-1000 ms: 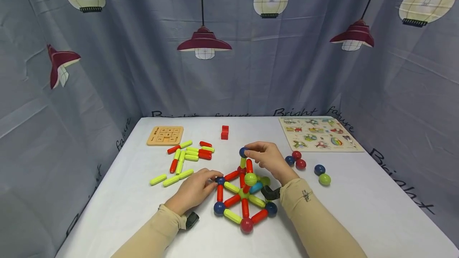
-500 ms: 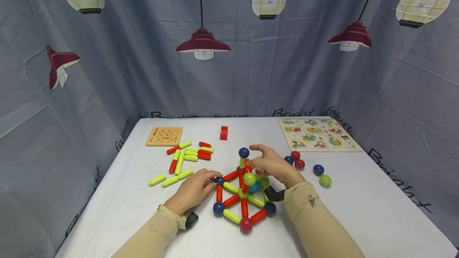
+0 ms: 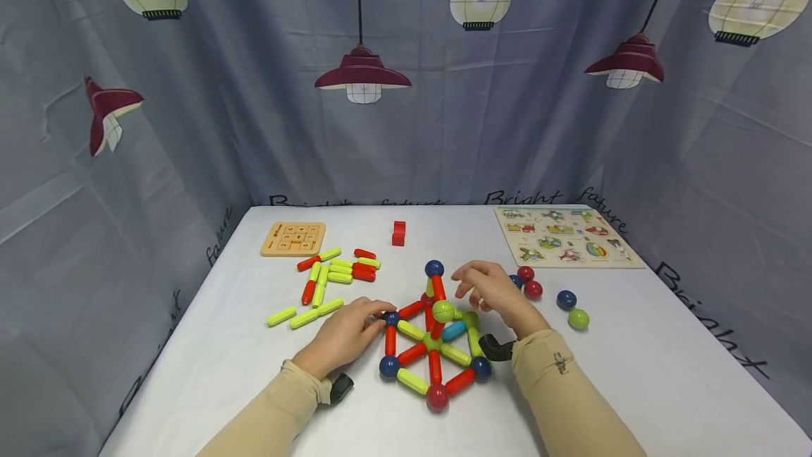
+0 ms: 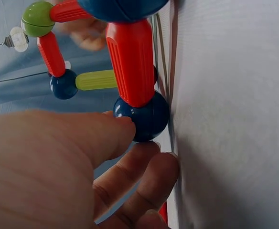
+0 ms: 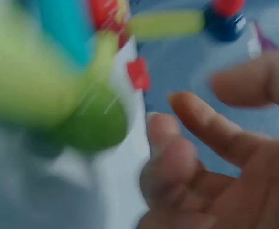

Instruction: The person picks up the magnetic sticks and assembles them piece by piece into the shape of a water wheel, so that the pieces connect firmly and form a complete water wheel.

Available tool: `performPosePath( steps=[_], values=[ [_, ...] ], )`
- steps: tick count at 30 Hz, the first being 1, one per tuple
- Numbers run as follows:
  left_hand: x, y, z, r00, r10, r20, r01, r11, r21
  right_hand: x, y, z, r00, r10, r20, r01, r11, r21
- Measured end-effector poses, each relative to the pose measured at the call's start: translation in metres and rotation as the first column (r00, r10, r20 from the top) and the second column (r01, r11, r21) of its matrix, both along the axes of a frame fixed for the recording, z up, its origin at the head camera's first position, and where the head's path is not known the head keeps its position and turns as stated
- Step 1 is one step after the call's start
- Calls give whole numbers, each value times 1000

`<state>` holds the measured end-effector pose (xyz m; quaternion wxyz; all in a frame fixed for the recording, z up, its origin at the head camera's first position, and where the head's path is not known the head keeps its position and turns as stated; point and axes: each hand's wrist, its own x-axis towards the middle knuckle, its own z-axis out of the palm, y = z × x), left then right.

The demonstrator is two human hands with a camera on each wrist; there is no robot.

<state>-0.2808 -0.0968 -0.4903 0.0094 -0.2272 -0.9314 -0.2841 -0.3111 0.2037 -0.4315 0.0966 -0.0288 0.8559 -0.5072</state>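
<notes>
- Head view: a hexagonal frame (image 3: 433, 345) of glossy balls and slim rods sits between the hands on the smooth white table (image 3: 641, 358).
- Left hand (image 3: 345, 333): thumb and fingertips pinch a shiny blue ball (image 4: 146, 117) at the frame's corner, below a grooved red rod (image 4: 132, 62).
- Right hand (image 3: 496, 293): fingers loosely bent, holding nothing, just beside the frame.

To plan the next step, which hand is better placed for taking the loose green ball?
Probably the right hand: empty and nearer the loose green ball, while the left hand pinches a blue ball of the structure.
</notes>
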Motion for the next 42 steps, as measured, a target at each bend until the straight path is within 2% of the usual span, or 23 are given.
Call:
performPosePath(
  steps=[2,4,6,8,10,13,15,17,23,26,31,33,36,39,42],
  values=[
    [-1,1,1,1000,3,6,-3,1000,7,3,10,-10,1000,-8,-25,10,997,76],
    [-2,1,1,1000,20,-10,-20,1000,15,5,20,-23,999,24,-34,-19,992,126],
    [-5,0,1,997,64,-48,-63,998,32,7,28,-35,996,83,-35,-77,987,138],
    [-10,-2,1,985,137,-103,-136,990,23,9,33,-45,992,120,-44,-114,987,115],
    [-15,-5,0,969,212,-129,-216,976,-17,9,36,-52,990,131,-61,-125,988,94],
    [-22,-10,-2,953,278,-121,-294,944,-152,10,39,-56,988,132,-85,-125,989,82],
    [-26,-13,-4,954,283,-103,-299,929,-218,9,40,-56,989,123,-86,-116,990,84],
    [-28,-14,-6,954,279,-111,-298,924,-241,9,40,-56,989,123,-85,-116,990,85],
    [-30,-15,-7,944,237,-230,-289,930,-226,9,39,-58,988,123,-88,-116,989,89],
    [-30,-16,-5,942,216,-258,-275,937,-217,8,39,-60,988,123,-92,-115,989,88],
    [-31,-14,-2,947,215,-237,-249,960,-125,9,40,-60,988,118,-102,-109,989,97],
    [-31,-12,0,946,231,-228,-247,968,-42,10,40,-59,988,113,-105,-103,990,99],
    [-31,-7,0,947,249,-204,-221,964,151,10,40,-60,989,109,-104,-99,990,97],
    [-27,-2,-1,976,152,-156,-101,951,293,10,39,-61,989,111,-102,-102,990,95],
    [-22,2,-1,996,14,-93,18,941,337,9,38,-61,989,110,-103,-101,990,97]
  ],
)
